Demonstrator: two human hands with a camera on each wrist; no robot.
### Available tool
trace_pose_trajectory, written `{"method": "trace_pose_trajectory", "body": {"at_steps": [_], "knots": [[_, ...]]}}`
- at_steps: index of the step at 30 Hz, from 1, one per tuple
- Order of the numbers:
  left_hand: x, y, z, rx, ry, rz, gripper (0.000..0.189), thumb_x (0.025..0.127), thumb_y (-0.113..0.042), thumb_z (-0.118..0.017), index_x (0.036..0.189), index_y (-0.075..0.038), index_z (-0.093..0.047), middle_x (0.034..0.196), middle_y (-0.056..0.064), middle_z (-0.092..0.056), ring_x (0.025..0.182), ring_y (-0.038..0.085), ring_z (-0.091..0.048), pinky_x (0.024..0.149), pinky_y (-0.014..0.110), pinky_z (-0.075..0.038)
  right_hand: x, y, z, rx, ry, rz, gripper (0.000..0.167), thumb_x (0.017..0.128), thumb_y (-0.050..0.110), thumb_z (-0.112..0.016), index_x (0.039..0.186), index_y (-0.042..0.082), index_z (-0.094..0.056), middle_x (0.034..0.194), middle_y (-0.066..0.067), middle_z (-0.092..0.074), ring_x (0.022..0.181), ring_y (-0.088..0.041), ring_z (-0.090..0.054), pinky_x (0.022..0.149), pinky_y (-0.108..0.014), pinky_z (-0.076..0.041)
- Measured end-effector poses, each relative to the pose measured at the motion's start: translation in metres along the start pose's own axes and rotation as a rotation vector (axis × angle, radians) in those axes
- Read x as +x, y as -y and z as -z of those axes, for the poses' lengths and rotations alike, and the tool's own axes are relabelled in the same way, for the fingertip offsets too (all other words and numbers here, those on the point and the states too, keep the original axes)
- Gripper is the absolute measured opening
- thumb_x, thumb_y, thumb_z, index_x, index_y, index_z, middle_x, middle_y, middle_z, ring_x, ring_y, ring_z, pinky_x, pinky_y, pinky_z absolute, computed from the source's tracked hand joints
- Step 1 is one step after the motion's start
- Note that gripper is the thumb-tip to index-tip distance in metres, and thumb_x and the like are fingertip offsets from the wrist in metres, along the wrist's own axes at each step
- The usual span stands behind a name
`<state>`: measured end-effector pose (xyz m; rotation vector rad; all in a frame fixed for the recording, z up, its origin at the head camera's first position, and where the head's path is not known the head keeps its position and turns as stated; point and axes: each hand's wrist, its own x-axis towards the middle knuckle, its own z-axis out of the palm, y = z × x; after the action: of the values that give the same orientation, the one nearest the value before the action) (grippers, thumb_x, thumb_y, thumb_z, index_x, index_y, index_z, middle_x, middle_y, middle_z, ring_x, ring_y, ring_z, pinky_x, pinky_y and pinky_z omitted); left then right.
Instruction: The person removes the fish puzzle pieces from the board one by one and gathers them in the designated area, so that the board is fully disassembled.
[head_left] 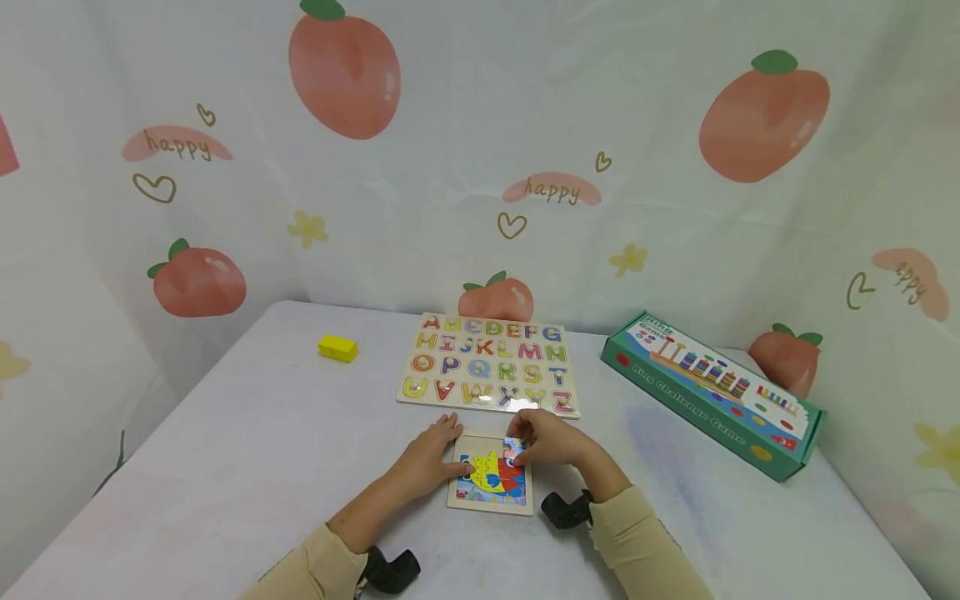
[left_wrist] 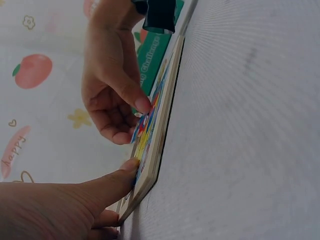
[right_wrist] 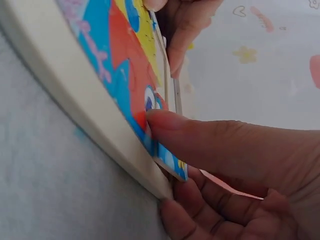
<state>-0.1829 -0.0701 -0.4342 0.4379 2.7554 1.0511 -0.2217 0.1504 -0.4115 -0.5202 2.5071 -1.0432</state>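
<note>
A small wooden jigsaw puzzle (head_left: 491, 507) with a yellow and red fish picture lies in a shallow frame on the table. My left hand (head_left: 427, 457) holds its left side, thumb on the picture and fingers along the outer edge. At the upper right corner, my right hand (head_left: 551, 437) pinches a puzzle piece (right_wrist: 172, 162) between thumb and fingers. That piece is tilted, partly raised from the frame. Bare wood shows along the top of the frame. In the left wrist view the right hand (left_wrist: 112, 75) bends over the board's far end.
Behind the puzzle lies a wooden alphabet board (head_left: 487, 362) with colourful letters. A green game box (head_left: 712, 387) stands at an angle on the right. A yellow block (head_left: 337, 348) sits at the back left. A printed cloth (head_left: 442, 208) hangs behind the table.
</note>
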Motion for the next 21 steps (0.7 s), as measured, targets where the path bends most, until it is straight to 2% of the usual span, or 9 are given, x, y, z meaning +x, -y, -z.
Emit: {"method": "trace_pose_trajectory", "body": {"at_steps": [8, 15, 21], "knots": [[0.000, 0.001, 0.000, 0.003, -0.003, 0.000, 0.068, 0.080, -0.026, -0.073, 0.134, 0.004, -0.046, 0.148, 0.019, -0.034, 0.140, 0.038, -0.025, 0.110, 0.056, -0.027, -0.003, -0.004, 0.007, 0.055, -0.033, -0.003, 0.012, 0.079, 0.007, -0.072, 0.088, 0.003, -0.064, 0.081, -0.003, -0.058, 0.074, -0.015, -0.050, 0.066, -0.024, -0.048], [0.001, 0.001, 0.000, 0.012, -0.005, -0.005, 0.068, 0.079, -0.027, -0.073, 0.133, 0.005, -0.047, 0.148, 0.019, -0.035, 0.139, 0.038, -0.026, 0.110, 0.057, -0.027, -0.004, -0.009, 0.011, 0.121, -0.016, -0.015, 0.013, 0.082, 0.011, -0.070, 0.089, 0.003, -0.062, 0.080, -0.003, -0.060, 0.071, -0.014, -0.053, 0.061, -0.023, -0.046], [-0.001, 0.001, 0.000, -0.003, -0.007, -0.019, 0.068, 0.079, -0.027, -0.074, 0.132, 0.007, -0.047, 0.147, 0.021, -0.035, 0.139, 0.039, -0.026, 0.110, 0.057, -0.025, -0.005, -0.016, 0.016, 0.184, -0.014, 0.010, 0.017, 0.084, 0.014, -0.069, 0.090, 0.001, -0.063, 0.079, -0.002, -0.063, 0.069, -0.010, -0.057, 0.064, -0.022, -0.050]]}}
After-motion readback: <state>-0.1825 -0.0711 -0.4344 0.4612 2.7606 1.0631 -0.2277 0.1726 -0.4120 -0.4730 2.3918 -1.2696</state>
